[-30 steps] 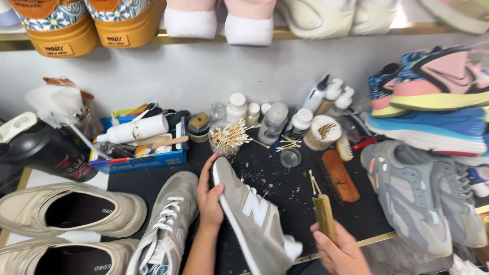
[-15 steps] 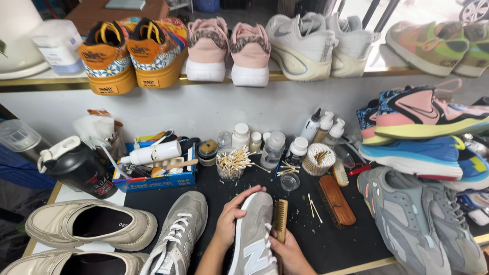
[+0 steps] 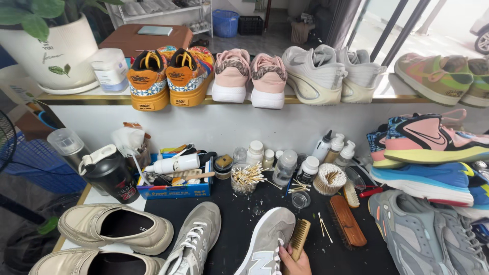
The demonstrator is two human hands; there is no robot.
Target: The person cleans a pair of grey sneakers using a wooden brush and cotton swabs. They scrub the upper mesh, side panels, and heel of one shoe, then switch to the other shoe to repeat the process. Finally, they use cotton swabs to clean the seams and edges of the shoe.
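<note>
Black worktop [image 3: 239, 224] — cluttered — beneath shoe-lined shelf [image 3: 295, 100].

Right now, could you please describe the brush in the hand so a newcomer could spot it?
On the black mat, bottom centre, a hand presses a small brush against a grey sneaker. Unlike the larger brown brush lying flat alongside, it is pale wood and held upright.

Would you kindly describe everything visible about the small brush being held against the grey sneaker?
The small brush has a pale wooden block with tan bristles. It stands tilted, nearly upright, over the black mat, pressed against the side of the grey sneaker near its toe. The right hand grips its lower end at the bottom edge of the view, so the handle end is hidden.
</note>
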